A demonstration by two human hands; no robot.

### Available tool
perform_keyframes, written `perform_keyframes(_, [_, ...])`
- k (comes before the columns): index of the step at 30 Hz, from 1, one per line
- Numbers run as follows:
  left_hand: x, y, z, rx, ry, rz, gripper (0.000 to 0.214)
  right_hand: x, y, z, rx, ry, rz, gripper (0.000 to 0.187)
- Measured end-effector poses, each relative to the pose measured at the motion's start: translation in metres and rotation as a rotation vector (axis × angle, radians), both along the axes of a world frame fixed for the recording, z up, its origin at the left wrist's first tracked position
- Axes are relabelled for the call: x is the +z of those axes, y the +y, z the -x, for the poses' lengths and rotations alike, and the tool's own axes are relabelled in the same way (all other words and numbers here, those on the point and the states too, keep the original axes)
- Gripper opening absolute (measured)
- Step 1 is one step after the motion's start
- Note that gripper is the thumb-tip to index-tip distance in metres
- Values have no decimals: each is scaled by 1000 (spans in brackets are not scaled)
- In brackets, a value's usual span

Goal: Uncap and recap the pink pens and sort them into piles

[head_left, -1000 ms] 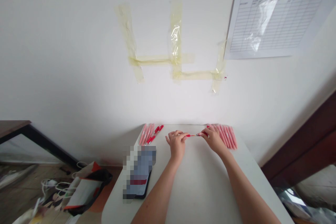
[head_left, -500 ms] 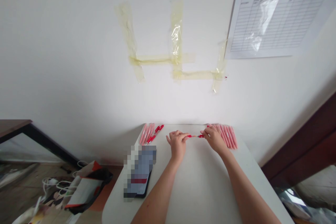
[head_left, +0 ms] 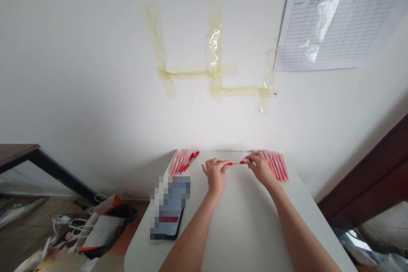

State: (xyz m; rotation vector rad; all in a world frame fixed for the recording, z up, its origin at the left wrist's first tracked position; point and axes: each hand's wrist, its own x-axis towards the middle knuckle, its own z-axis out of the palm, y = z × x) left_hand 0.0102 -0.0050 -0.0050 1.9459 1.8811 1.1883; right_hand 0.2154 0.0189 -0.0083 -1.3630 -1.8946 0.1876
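Note:
Over the far half of the white table, my left hand (head_left: pixel 216 173) pinches one red end of a slim red pen (head_left: pixel 236 163). My right hand (head_left: pixel 260 165) has its fingers closed on the pen's other red end. A thin pale stretch of the pen shows between the two hands, held roughly level; whether its parts are joined cannot be made out. Beside my right hand lies a row of pink pens (head_left: pixel 278 165), partly covered by that hand. Left of my left hand are a few red pens (head_left: pixel 188 163) and several pink pens (head_left: pixel 179 162).
A phone (head_left: pixel 174 208), partly blurred out, lies at the left of the white table (head_left: pixel 245 229). The wall behind carries yellowish tape (head_left: pixel 215 42) and a printed sheet (head_left: pixel 338 25). Bags and white cables (head_left: pixel 75 225) are on the floor at left; a dark wooden piece stands at right.
The red end in my right hand has shifted slightly up and toward the left hand, with less of the pen's middle showing. My left hand has stayed in place.

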Motion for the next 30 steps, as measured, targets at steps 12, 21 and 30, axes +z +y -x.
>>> perform_keyframes(12, [-1, -1, 1, 11, -23, -7, 19, -3, 3, -4, 6, 27, -90, 26])
perform_keyframes(21, [5, 0, 4, 20, -73, -29, 17, -8, 5, -2, 34, 4, -26, 33])
perform_keyframes(30, [-1, 0, 2, 39, -32, -4, 22, -2, 2, -1, 44, -20, -117, 24])
